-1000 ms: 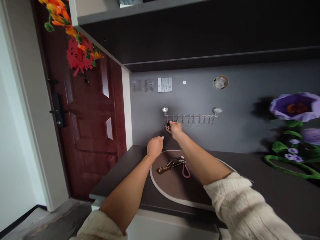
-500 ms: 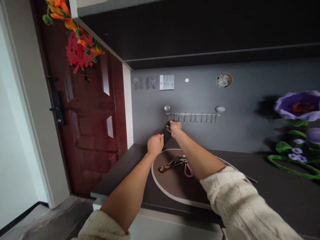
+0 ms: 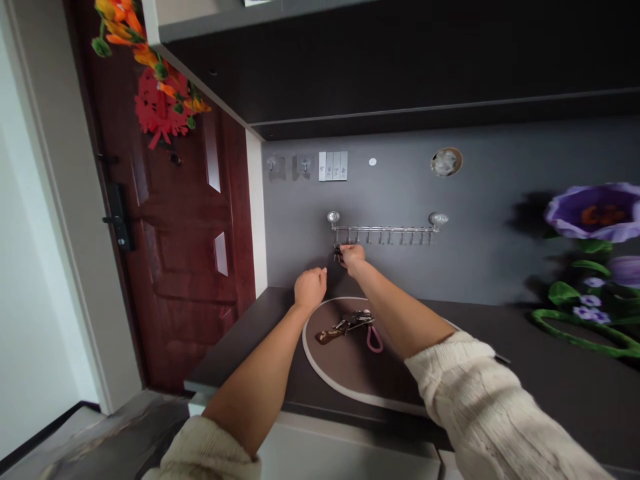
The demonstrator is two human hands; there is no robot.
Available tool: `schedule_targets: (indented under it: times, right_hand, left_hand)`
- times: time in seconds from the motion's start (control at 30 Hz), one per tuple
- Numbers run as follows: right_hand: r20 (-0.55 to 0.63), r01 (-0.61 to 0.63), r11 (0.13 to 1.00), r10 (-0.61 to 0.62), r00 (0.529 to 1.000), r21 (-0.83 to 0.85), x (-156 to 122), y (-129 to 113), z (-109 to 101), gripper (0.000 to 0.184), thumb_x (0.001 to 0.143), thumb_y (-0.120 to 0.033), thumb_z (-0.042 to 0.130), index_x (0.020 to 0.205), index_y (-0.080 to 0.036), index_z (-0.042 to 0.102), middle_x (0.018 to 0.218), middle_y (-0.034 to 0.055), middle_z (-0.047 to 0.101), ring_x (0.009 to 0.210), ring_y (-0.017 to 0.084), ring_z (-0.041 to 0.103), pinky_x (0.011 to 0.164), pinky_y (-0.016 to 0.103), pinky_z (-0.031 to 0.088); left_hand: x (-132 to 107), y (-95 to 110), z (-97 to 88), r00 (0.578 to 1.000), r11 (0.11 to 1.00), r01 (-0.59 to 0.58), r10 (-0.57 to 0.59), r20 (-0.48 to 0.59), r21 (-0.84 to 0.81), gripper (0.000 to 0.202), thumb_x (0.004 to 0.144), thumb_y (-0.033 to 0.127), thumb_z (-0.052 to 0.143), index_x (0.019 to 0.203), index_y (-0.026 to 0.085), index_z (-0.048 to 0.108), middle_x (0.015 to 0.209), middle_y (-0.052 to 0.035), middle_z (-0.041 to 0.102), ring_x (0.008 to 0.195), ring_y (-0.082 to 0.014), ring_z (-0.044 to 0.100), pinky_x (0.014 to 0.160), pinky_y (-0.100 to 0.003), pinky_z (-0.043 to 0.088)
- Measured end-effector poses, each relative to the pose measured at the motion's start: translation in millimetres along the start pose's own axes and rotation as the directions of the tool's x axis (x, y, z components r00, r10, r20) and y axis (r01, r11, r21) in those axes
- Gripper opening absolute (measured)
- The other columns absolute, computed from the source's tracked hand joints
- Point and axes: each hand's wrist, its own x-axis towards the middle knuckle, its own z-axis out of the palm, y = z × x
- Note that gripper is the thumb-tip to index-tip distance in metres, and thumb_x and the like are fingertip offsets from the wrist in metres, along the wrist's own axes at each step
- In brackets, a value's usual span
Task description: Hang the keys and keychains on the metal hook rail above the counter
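Observation:
My right hand (image 3: 353, 257) is up at the hook rail (image 3: 385, 230) on the grey wall, its fingers pinched on a small bunch of keys (image 3: 337, 253) just below the leftmost hook. Whether the ring is over that hook is too small to tell. Lower and to the left, my left hand (image 3: 310, 288) hovers curled in front of the wall; what it holds, if anything, is hidden. More keys (image 3: 350, 322) with a brown tag and a pink strap loop (image 3: 375, 339) lie beneath my arms on a round brown mat (image 3: 340, 391).
A dark shelf (image 3: 400, 60) overhangs the counter. Left stands a dark red door (image 3: 185, 267) with orange flowers (image 3: 135, 33) near its top. Purple artificial flowers (image 3: 600, 213) stand at the right. Two clear hooks (image 3: 305, 164) and white labels (image 3: 333, 166) sit above the rail.
The keys at the leftmost hook hang a little more freely, with my right fingers slightly farther right of them. My left hand has hardly moved. The view has shifted slightly.

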Motion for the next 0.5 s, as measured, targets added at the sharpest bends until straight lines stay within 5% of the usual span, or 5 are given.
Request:
schedule_targets:
  times: [0.13,0.27,0.5]
  right_hand:
    - [-0.038,-0.040,0.998,0.038,0.999,-0.056,-9,-7,-10,0.007,0.067,-0.018,0.050,0.068,-0.014,0.056,0.063,0.0004,0.057,0.051,0.006,0.049,0.054,0.019,0.040]
    - [0.060,-0.055,0.998,0.057,0.997,-0.035,-29,-22,-28,0.007,0.068,-0.017,0.052,0.072,-0.015,0.056,0.071,0.0028,0.059,0.051,0.006,0.050,0.054,0.021,0.041]
    - [0.259,0.006,0.999,0.004,0.966,-0.035,-66,-9,-66,0.005,0.067,-0.014,0.053,0.071,-0.014,0.055,0.068,0.0021,0.059,0.054,0.006,0.051,0.053,0.018,0.040]
  left_hand:
    - [-1,-1,-0.8,1.000,0.997,-0.006,0.006,-0.001,-0.071,0.046,0.084,0.038,0.020,0.073,0.015,0.058,0.072,-0.0099,0.060,0.067,-0.0168,0.054,0.061,-0.026,0.033]
    - [0,-2,1.6,0.999,0.971,-0.036,0.040,0.013,-0.235,0.035,0.082,0.036,0.031,0.073,0.016,0.058,0.070,-0.0059,0.060,0.064,-0.0139,0.052,0.061,-0.024,0.034]
    - [-5,4,5.1,0.971,0.784,0.017,0.136,0.198,-0.620,0.017,0.071,0.025,0.048,0.076,0.014,0.059,0.068,-0.0016,0.059,0.060,-0.0092,0.050,0.059,-0.021,0.038]
